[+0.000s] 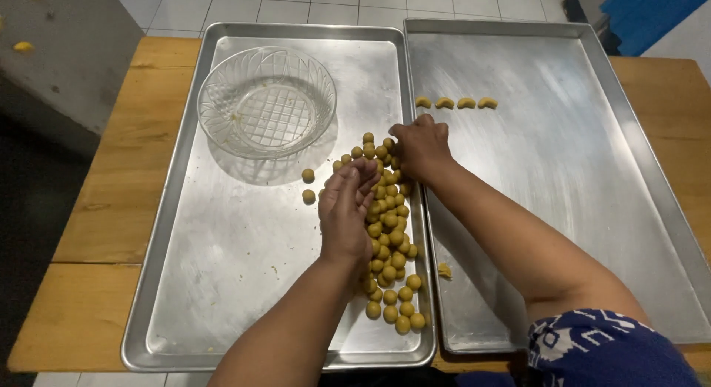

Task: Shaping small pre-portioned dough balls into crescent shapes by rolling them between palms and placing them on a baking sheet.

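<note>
- Showing at the near right edge: a dark blue patterned sleeve (600,346) on the right arm.
- Lying along the right side of the rectangular silver metal tray on the left (222,283): a long cluster of small round yellow dough balls (390,246), running from the near corner up toward the middle.
- Sitting alone near the left edge of the second silver metal tray on the right (578,172): one small yellow dough scrap (444,270).
- Hovering over the cluster, palm up and fingers loosely curled: the left hand (346,213), half open; cannot tell whether anything is lying in the palm.
- Lying apart to the left of that hand: two stray yellow dough balls (308,185).
- Reaching across the tray edges onto the far end of the cluster: the right hand (421,146), fingers bent down and touching the balls; grip hidden, cannot tell.
- Resting farther off on the right tray: four curved yellow dough crescents (455,102) in a short row.
- Standing at the far end of the left tray: an empty clear cut-glass bowl (266,102).
- Supporting both trays: a wooden table (104,209).
</note>
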